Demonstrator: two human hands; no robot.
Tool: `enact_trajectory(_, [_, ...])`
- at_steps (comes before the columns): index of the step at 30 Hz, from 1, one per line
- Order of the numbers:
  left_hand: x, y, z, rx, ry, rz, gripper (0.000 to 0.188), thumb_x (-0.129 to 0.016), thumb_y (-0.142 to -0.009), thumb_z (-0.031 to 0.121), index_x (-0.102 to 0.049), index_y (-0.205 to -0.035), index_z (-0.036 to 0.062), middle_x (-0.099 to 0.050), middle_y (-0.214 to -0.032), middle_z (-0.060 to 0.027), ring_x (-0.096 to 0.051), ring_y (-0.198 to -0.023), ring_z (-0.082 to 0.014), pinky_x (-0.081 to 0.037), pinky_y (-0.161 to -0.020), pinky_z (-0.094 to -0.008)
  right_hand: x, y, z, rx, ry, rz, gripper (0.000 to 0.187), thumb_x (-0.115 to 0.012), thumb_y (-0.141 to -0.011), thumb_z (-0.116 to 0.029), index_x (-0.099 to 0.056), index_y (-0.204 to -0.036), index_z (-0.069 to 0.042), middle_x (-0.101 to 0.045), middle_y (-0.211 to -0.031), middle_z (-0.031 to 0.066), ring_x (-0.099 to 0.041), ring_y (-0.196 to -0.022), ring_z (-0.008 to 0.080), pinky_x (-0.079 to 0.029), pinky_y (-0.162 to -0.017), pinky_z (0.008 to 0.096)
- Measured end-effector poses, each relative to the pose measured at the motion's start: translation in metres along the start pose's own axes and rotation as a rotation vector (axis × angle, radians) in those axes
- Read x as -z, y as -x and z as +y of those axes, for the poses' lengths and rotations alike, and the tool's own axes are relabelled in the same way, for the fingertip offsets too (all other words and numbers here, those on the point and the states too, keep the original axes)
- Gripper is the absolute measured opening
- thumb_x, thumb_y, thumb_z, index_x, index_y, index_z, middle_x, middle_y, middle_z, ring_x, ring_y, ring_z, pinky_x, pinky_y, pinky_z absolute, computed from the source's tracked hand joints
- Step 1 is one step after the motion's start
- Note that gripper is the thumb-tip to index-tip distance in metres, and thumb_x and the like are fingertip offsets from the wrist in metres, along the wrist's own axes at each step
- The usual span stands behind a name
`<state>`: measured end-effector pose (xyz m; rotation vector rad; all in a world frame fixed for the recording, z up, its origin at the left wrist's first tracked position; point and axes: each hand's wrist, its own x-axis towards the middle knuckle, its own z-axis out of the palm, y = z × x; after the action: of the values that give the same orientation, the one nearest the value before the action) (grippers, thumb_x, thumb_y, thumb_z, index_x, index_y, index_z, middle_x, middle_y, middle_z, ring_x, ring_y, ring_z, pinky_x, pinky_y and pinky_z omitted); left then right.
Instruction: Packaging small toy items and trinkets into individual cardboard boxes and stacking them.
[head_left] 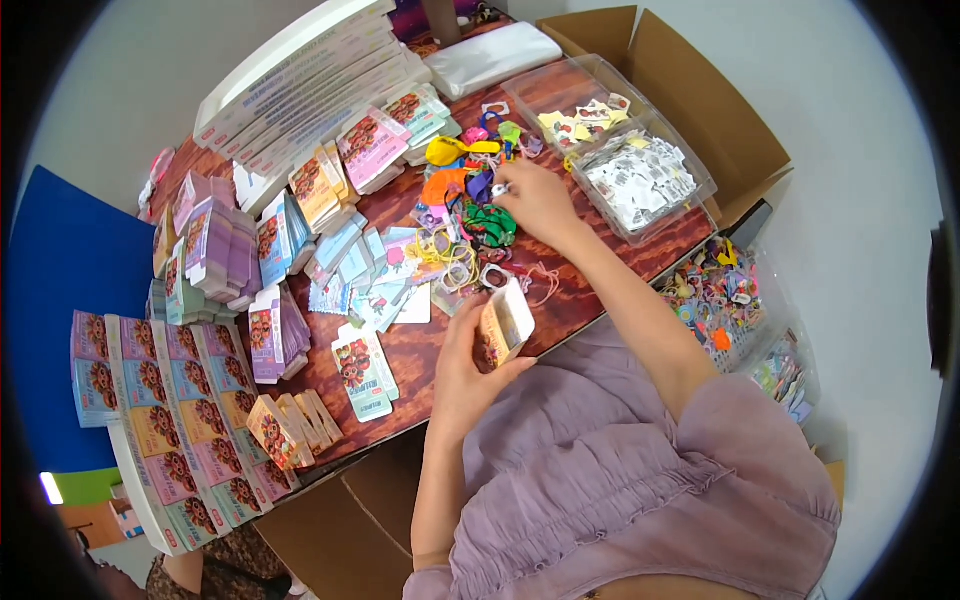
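Upright in my left hand is a small orange carton, its top open and its pale inside showing. The fingers wrap round its sides near the table's front edge. My right hand reaches into a loose heap of colourful trinkets, fingers pinched by a small white piece too small to name. Around those fingers lie a green bundle, an orange piece, a yellow balloon-like piece and yellow cord loops. Pale cards and sachets lie left of the heap.
Flat carton stacks cover the table's left side. Several cartons stand at the front edge, beside a tray of cartons. Right are a clear bin of white packets, a cardboard box and a trinket bag. Another person shows lower left.
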<state>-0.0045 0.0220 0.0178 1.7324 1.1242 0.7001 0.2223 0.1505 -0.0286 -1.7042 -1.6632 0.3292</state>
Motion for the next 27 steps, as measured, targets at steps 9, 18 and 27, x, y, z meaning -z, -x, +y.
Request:
enact_trajectory(9, [0.001, 0.012, -0.005, 0.070, -0.207, 0.233, 0.074, -0.092, -0.062, 0.017, -0.052, -0.121, -0.0034, -0.057, -0.107, -0.0134, -0.059, -0.098, -0.0262, -0.048, -0.086, -0.0359, 0.064, 0.073, -0.093, 0.251, -0.472, -0.556, 0.026, -0.070, -0.082, -0.009, -0.067, -0.107, -0.002, -0.066, -0.091, 0.0068, -0.064, -0.080, 0.0169, -0.050, -0.071, 0.0313])
enact_trajectory(18, [-0.006, 0.023, -0.006, 0.088, -0.223, 0.311, 0.072, -0.091, -0.063, 0.019, -0.052, -0.119, -0.0021, -0.057, -0.105, -0.0133, -0.059, -0.095, -0.0269, -0.049, -0.083, -0.0365, 0.062, 0.066, -0.120, -0.173, -1.124, -0.543, 0.017, -0.061, -0.092, -0.010, -0.065, -0.105, 0.001, -0.059, -0.083, 0.0016, -0.055, -0.065, 0.0075, -0.044, -0.058, 0.0232])
enact_trajectory(27, [-0.009, 0.026, -0.009, 0.017, -0.281, 0.392, 0.072, -0.091, -0.063, 0.020, -0.051, -0.119, -0.0001, -0.053, -0.111, -0.0139, -0.056, -0.101, -0.0301, -0.047, -0.085, -0.0395, 0.020, 0.099, -0.126, -0.382, -1.178, -0.394, 0.014, -0.054, -0.094, -0.005, -0.064, -0.101, 0.001, -0.063, -0.085, 0.0027, -0.059, -0.074, 0.0066, -0.049, -0.066, 0.0233])
